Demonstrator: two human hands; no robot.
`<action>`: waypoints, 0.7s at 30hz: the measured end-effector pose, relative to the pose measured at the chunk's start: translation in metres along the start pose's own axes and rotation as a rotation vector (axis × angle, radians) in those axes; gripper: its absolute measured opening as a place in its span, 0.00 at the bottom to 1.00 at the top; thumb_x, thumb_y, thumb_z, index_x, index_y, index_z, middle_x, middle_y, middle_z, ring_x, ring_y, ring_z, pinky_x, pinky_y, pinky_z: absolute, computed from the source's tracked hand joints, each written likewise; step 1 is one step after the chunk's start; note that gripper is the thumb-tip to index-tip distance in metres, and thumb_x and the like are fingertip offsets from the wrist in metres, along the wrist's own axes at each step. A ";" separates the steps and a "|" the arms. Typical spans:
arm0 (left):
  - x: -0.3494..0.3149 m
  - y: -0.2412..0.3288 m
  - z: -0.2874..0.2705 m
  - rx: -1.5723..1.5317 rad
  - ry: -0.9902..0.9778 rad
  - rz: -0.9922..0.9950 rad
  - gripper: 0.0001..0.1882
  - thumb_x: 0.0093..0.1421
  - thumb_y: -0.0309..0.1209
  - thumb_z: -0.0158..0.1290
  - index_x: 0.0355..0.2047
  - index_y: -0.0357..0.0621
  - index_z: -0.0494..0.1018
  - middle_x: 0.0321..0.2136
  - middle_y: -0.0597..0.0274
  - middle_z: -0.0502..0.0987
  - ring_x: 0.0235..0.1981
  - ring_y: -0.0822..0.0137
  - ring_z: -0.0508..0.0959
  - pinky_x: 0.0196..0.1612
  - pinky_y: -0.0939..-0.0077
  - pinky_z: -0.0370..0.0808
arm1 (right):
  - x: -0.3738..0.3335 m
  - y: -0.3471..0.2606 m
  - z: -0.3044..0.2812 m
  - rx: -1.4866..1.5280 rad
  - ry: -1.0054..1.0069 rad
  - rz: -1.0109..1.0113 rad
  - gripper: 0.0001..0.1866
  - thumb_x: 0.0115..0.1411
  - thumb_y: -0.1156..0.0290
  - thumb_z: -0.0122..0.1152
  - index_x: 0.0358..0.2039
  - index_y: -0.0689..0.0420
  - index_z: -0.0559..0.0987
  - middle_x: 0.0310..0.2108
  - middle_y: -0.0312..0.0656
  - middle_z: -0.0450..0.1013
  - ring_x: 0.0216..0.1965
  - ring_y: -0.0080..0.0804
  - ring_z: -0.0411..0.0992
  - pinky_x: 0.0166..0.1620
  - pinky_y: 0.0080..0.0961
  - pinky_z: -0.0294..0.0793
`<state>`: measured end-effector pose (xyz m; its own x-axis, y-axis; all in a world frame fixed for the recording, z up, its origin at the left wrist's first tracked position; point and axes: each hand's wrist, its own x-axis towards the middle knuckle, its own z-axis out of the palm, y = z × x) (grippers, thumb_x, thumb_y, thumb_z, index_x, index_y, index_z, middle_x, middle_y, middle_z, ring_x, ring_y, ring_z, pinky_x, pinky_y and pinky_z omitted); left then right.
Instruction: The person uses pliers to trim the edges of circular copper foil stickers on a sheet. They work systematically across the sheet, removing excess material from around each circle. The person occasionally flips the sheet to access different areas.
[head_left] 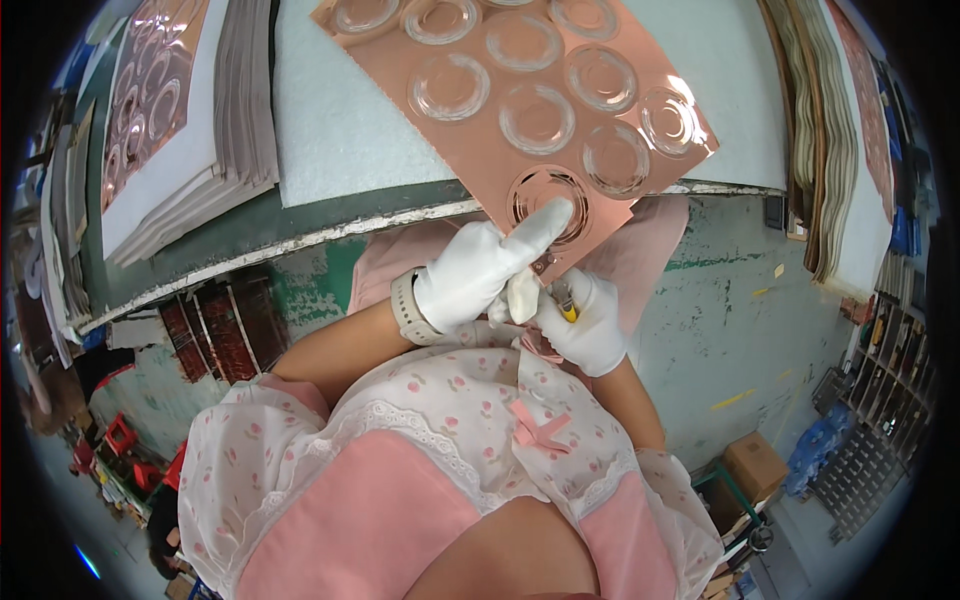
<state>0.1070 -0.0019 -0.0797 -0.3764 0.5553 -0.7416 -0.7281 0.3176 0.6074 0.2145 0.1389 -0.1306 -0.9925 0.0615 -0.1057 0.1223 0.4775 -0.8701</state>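
Observation:
A glossy copper-coloured sheet (480,170) with several round ring shapes slants across the table's front edge, its near corner overhanging towards me. My left hand (465,278), in a white glove, is closed on that near corner. Its index finger lies stretched over the nearest ring. Just below the corner, my right hand (592,325), also white-gloved, is wrapped round a small tool (567,303) with metal and yellow parts. The tool's kind is mostly hidden by the fingers. Both hands are close together in front of my body, with the tool near the sheet's edge.
White paper (330,130) covers the table behind the sheet. A thick paper stack (243,110) stands at left, with another copper-coloured sheet (150,85) on top. More layered sheets (825,160) hang over the edge at right. A cardboard box (755,466) sits low at right.

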 end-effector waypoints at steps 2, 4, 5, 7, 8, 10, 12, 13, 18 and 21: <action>0.002 -0.004 0.002 -0.006 0.004 -0.046 0.32 0.54 0.58 0.45 0.12 0.41 0.69 0.06 0.60 0.66 0.06 0.72 0.65 0.11 0.82 0.60 | -0.001 0.002 0.002 -0.006 -0.005 -0.014 0.10 0.45 0.69 0.62 0.20 0.60 0.71 0.18 0.46 0.69 0.20 0.42 0.69 0.25 0.31 0.67; 0.005 -0.008 0.004 -0.030 0.016 -0.084 0.33 0.54 0.59 0.45 0.09 0.42 0.68 0.06 0.60 0.66 0.06 0.72 0.64 0.11 0.81 0.60 | -0.001 0.000 0.002 0.012 -0.009 0.013 0.09 0.44 0.70 0.62 0.21 0.60 0.71 0.19 0.45 0.69 0.22 0.42 0.69 0.26 0.31 0.68; 0.005 -0.008 0.005 -0.047 0.015 -0.061 0.33 0.54 0.59 0.45 0.09 0.42 0.68 0.06 0.60 0.66 0.06 0.72 0.64 0.11 0.81 0.59 | -0.001 -0.001 0.002 0.006 -0.006 -0.013 0.09 0.44 0.70 0.62 0.21 0.59 0.71 0.20 0.45 0.70 0.22 0.42 0.69 0.26 0.31 0.68; 0.004 -0.008 0.007 -0.080 0.013 -0.012 0.33 0.54 0.59 0.46 0.09 0.42 0.67 0.05 0.60 0.66 0.06 0.72 0.64 0.10 0.81 0.59 | -0.001 -0.002 0.001 -0.006 0.000 -0.066 0.09 0.43 0.71 0.62 0.21 0.59 0.71 0.21 0.44 0.70 0.23 0.42 0.70 0.27 0.32 0.68; 0.003 -0.007 0.007 -0.077 0.011 -0.011 0.32 0.53 0.60 0.46 0.10 0.43 0.67 0.06 0.61 0.66 0.06 0.73 0.63 0.10 0.82 0.58 | -0.001 -0.001 0.000 -0.017 -0.005 -0.066 0.09 0.42 0.71 0.62 0.21 0.59 0.71 0.22 0.43 0.71 0.23 0.43 0.70 0.28 0.32 0.68; 0.003 -0.007 0.008 -0.071 0.008 -0.010 0.32 0.51 0.63 0.46 0.11 0.45 0.68 0.06 0.62 0.66 0.06 0.76 0.62 0.09 0.85 0.57 | -0.002 0.001 -0.002 -0.037 -0.014 -0.068 0.08 0.42 0.72 0.62 0.22 0.58 0.72 0.23 0.43 0.71 0.24 0.43 0.70 0.28 0.33 0.69; 0.003 -0.007 0.008 -0.054 0.016 -0.013 0.31 0.52 0.61 0.46 0.12 0.43 0.68 0.06 0.61 0.66 0.05 0.73 0.63 0.09 0.83 0.57 | -0.002 0.002 -0.003 -0.045 -0.035 -0.074 0.08 0.41 0.72 0.62 0.22 0.58 0.72 0.23 0.43 0.71 0.25 0.43 0.70 0.29 0.33 0.69; 0.004 -0.007 0.008 -0.045 0.019 -0.014 0.31 0.53 0.59 0.47 0.13 0.42 0.67 0.06 0.60 0.66 0.05 0.72 0.63 0.09 0.82 0.58 | -0.002 0.002 -0.003 -0.049 -0.045 -0.078 0.08 0.41 0.72 0.62 0.23 0.58 0.72 0.24 0.43 0.71 0.25 0.43 0.70 0.29 0.34 0.69; 0.002 -0.004 0.011 -0.089 0.026 -0.028 0.30 0.52 0.60 0.47 0.19 0.42 0.68 0.06 0.61 0.66 0.05 0.72 0.63 0.09 0.83 0.57 | 0.000 0.005 -0.007 -0.044 -0.050 -0.108 0.09 0.40 0.73 0.62 0.24 0.57 0.73 0.24 0.43 0.71 0.25 0.44 0.70 0.30 0.33 0.69; 0.002 -0.004 0.014 -0.124 0.007 -0.002 0.30 0.52 0.60 0.48 0.19 0.42 0.68 0.06 0.61 0.66 0.05 0.73 0.63 0.09 0.83 0.57 | -0.001 0.007 -0.009 -0.030 -0.035 -0.125 0.08 0.41 0.72 0.62 0.24 0.58 0.73 0.23 0.41 0.71 0.24 0.38 0.70 0.30 0.30 0.70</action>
<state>0.1173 0.0088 -0.0793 -0.3785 0.5494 -0.7449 -0.7940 0.2210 0.5664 0.2165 0.1499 -0.1322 -0.9994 -0.0303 -0.0143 -0.0030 0.5054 -0.8629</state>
